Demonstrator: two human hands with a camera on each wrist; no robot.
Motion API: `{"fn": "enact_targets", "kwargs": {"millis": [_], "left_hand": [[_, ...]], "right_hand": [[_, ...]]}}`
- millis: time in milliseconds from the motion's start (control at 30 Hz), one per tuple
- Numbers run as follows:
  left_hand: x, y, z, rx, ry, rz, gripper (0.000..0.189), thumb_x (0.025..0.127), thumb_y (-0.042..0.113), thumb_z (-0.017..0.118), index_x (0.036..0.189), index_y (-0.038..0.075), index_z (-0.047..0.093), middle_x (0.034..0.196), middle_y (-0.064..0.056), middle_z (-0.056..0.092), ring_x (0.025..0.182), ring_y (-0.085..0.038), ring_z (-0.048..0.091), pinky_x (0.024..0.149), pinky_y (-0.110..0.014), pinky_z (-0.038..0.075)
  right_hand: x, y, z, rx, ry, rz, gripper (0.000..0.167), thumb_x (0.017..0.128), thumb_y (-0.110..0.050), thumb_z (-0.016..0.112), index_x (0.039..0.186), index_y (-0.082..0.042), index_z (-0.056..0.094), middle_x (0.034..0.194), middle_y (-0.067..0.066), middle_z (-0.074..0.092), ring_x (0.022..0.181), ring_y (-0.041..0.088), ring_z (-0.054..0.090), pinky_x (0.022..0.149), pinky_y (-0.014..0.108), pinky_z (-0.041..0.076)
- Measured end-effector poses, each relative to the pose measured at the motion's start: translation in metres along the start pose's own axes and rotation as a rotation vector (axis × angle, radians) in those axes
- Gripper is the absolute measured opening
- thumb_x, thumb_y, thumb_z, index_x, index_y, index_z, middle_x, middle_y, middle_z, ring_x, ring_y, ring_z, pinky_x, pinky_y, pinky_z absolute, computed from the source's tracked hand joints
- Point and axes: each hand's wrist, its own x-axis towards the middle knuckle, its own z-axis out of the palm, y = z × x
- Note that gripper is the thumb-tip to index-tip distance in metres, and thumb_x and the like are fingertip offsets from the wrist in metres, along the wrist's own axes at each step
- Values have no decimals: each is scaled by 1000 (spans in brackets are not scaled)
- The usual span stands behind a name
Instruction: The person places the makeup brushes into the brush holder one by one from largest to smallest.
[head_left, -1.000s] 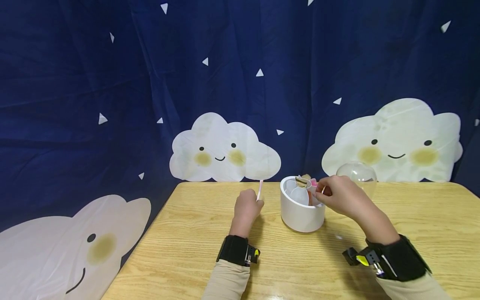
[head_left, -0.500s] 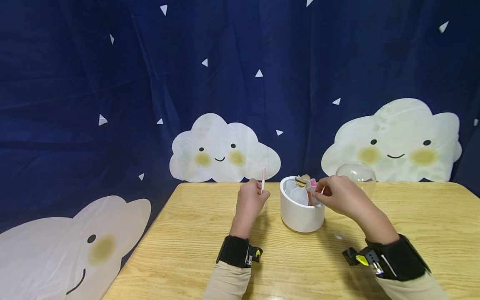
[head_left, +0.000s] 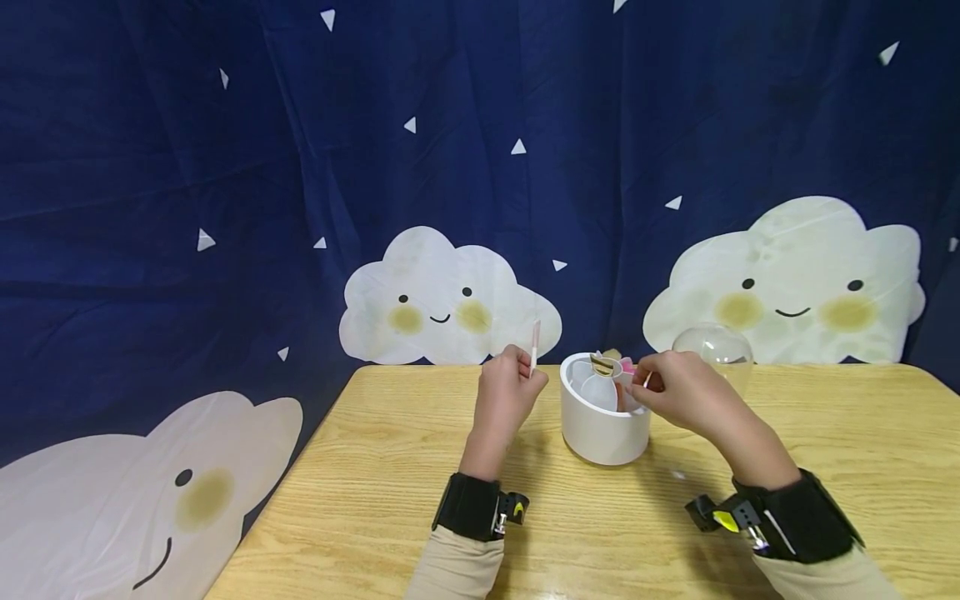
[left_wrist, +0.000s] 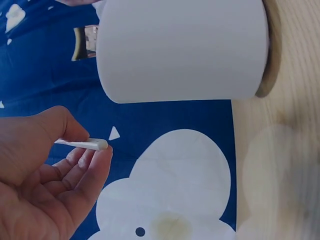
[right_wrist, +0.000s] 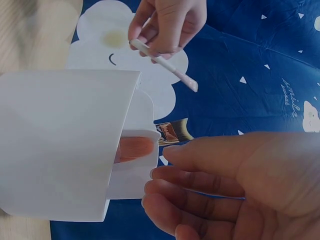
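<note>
My left hand (head_left: 504,392) pinches a slim makeup brush (head_left: 536,342) between thumb and fingers. White handle end and pale pink slanted tip show in the right wrist view, where the brush (right_wrist: 170,67) is held above the table. To its right stands a white round holder (head_left: 603,433) with inner dividers. An orange-bristled brush (right_wrist: 136,148) lies inside one compartment, and a shiny gold brush head (right_wrist: 172,131) rises from the centre. At the holder's right rim is my right hand (head_left: 682,387), fingers loosely curled, nothing visible between them; whether the fingertips touch the divider is unclear.
A clear dome (head_left: 712,350) stands behind my right hand. Something pink (head_left: 627,364) shows at the holder's far right rim. The wooden table (head_left: 360,483) ends at a dark blue curtain (head_left: 450,125) with white clouds.
My left hand has risen and shifted slightly right with the brush, which stands higher and shows more of its length. My right hand and the holder have stayed in place.
</note>
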Motion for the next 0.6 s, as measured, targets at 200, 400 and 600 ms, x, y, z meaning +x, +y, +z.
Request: {"fn": "enact_targets", "kwargs": {"millis": [200,400,600], "left_hand": [[1,8,-5,-52,-11,10,11,80,6,69,89,4,64,77,-2,64,68,-10,61,63,-20,50],[1,15,-8,-113,-42,13,11,82,6,70,92,4,65,80,-3,66,70,-10,62,66,-18,51],[0,21,-9,-142,-61,28,11,82,6,69,93,4,65,80,-2,66,72,-11,64,68,-18,52]], "right_hand": [[0,0,0,-3,-2,5,15,89,-16,73,78,-7,70,64,-3,59,60,13,50,55,31,41],[0,1,-1,-6,51,-14,13,88,-14,73,77,-8,70,64,-4,59,60,13,50,55,31,41],[-1,0,-4,-8,121,-18,11,87,-10,69,77,-7,71,63,-5,59,60,13,50,56,31,41]]}}
